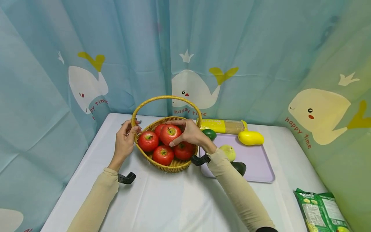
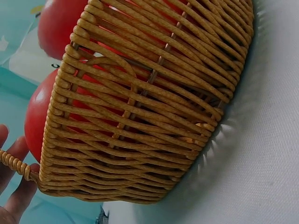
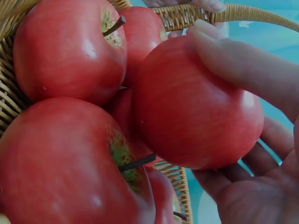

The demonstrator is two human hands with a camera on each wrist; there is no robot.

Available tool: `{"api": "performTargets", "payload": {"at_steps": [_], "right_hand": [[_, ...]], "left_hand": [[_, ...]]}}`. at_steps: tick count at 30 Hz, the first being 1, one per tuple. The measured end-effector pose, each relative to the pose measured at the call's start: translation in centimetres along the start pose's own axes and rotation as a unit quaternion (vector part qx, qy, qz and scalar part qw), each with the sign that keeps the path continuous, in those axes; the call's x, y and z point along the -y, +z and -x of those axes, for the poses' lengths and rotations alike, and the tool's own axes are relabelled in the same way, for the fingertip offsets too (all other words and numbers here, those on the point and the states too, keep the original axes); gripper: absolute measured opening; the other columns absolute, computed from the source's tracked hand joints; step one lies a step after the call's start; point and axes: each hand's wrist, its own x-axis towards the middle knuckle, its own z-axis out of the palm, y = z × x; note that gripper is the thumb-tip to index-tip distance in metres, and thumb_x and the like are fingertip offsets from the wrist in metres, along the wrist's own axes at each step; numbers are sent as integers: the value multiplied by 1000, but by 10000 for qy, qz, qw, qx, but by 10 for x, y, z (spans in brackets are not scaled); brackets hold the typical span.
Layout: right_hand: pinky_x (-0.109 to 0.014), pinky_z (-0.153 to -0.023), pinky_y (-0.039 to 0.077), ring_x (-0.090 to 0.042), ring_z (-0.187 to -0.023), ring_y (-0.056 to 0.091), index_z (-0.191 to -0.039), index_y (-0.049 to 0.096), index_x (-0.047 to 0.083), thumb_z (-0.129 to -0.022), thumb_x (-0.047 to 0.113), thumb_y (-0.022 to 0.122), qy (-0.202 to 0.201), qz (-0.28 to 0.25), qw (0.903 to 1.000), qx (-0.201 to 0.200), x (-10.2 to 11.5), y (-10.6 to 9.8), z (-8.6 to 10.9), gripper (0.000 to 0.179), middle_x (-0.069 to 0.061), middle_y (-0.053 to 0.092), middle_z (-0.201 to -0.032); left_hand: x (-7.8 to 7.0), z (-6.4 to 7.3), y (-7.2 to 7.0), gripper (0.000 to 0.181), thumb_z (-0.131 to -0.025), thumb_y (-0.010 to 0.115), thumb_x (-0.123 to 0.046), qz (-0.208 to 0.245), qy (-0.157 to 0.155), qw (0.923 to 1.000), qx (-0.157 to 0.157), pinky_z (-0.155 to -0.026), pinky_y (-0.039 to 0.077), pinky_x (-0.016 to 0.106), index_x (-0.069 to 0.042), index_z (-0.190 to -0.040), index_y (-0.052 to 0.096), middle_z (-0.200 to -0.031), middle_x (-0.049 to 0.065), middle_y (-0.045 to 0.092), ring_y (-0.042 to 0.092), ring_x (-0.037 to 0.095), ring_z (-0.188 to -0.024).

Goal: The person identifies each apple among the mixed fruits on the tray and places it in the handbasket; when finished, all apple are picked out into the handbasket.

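Observation:
A wicker basket [image 1: 174, 168] with a tall arched handle stands on the white table, holding several red apples [image 1: 163, 155]. My left hand [image 1: 124, 139] holds the foot of the handle on the basket's left side; in the left wrist view the woven side [image 2: 135, 121] fills most of the picture. Above the other fruit, my right hand [image 1: 189, 132] grips one apple [image 3: 196, 107], thumb on one side and fingers round the other. This apple overlaps its neighbours in the head view. Beside it, two apples with dark stems show large in the right wrist view.
Right of the basket lies a lilac tray [image 1: 258, 166] with a yellow mango-like fruit [image 1: 251, 138], a pale green fruit [image 1: 228, 152] and a dark green avocado-like one [image 1: 240, 167]. Behind are a yellow packet [image 1: 221, 126] and a curtain [image 1: 255, 64]. A green bag [image 1: 321, 209] lies front right.

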Motion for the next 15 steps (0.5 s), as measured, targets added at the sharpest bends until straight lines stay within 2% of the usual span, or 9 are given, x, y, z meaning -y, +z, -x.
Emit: {"api": "performTargets", "payload": {"at_steps": [7, 15], "right_hand": [[-40, -106, 58, -22, -118, 68, -139, 71, 21, -65, 12, 103, 197, -4, 9998, 22, -3, 4, -5, 81, 0, 72, -136], [-42, -110, 56, -23, -123, 65, -142, 68, 20, -68, 16, 102, 207, 138, 9995, 195, -5, 2, -6, 81, 0, 69, -140]], "left_hand": [[-1, 0, -1, 19, -108, 59, -3, 57, 1, 10000, 19, -82, 62, 21, 8, -123, 64, -101, 29, 71, 71, 14, -89], [1, 1, 0, 20, -108, 58, -3, 101, -90, 9999, 3, -82, 62, 21, 9, -123, 64, -101, 29, 70, 72, 14, -89]]}}
